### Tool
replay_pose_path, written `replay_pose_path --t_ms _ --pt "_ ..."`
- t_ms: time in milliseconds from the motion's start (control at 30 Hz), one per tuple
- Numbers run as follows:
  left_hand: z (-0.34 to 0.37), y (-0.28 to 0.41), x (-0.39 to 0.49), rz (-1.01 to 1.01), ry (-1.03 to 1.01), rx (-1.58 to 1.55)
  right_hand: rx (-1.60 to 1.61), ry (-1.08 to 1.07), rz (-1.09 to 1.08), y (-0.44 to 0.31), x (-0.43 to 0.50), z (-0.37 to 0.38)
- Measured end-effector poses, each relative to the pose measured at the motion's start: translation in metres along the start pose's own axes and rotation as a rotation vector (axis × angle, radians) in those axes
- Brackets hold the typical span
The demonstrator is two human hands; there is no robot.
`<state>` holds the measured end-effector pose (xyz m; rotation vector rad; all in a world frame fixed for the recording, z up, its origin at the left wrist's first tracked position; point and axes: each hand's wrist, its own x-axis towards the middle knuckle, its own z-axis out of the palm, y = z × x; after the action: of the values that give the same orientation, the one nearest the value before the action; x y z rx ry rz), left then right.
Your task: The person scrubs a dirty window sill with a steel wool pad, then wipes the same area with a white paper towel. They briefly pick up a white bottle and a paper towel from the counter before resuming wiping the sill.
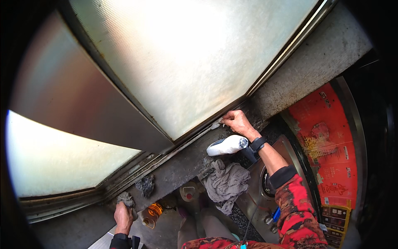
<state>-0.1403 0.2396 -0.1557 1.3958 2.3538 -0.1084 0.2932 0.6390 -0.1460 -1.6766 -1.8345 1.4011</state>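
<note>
My right hand (238,123) pinches a small crumpled piece of white tissue or cloth (216,124) against the track of a sliding window (186,138). Just below it, on the dirty window ledge (177,174), is a white plastic bottle (224,147) with a clear end. At the lower left, my left hand (123,218) is closed around a grey fibrous wad (125,199), which meets the ledge near the track. A darker tangled wad (145,185) lies on the ledge between my hands. A rumpled grey rag (226,180) hangs nearer my body.
Ribbed glass panes (192,62) rise beyond the ledge. To the right are a metal cooktop (284,149) and stained red cardboard (329,146). Below the ledge stand an oil jug (150,214) with an orange top part and a clear jug with a red cap (189,195).
</note>
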Motion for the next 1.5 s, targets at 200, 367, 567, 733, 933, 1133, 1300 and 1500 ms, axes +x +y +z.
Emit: replay_pose_path --t_ms 200,367,567,733,933,1133,1300,1500 --pt "-0.001 0.001 0.002 -0.026 -0.034 0.011 0.093 -0.12 -0.064 0.004 -0.01 0.007" --pt "-0.002 -0.002 0.002 -0.012 -0.017 -0.005 0.3 -0.095 -0.129 0.012 -0.029 0.004" --pt "0.004 -0.008 0.006 -0.013 -0.033 -0.004 0.364 0.151 -0.351 0.012 -0.096 0.003" --pt "0.006 -0.01 0.007 -0.021 -0.029 -0.002 0.055 0.145 -0.327 0.01 -0.142 0.042" --pt "0.007 -0.011 0.008 -0.005 -0.017 0.009 0.087 0.639 -0.364 0.007 -0.129 0.094" --pt "0.007 -0.01 0.008 -0.018 -0.011 0.0 0.112 0.663 -0.353 0.004 -0.122 0.067" --pt "0.005 -0.009 0.008 -0.027 -0.03 0.001 0.15 0.828 -0.342 0.009 -0.102 0.022" --pt "0.007 -0.009 0.01 -0.04 -0.043 0.017 0.154 0.815 -0.273 0.038 -0.081 0.005"
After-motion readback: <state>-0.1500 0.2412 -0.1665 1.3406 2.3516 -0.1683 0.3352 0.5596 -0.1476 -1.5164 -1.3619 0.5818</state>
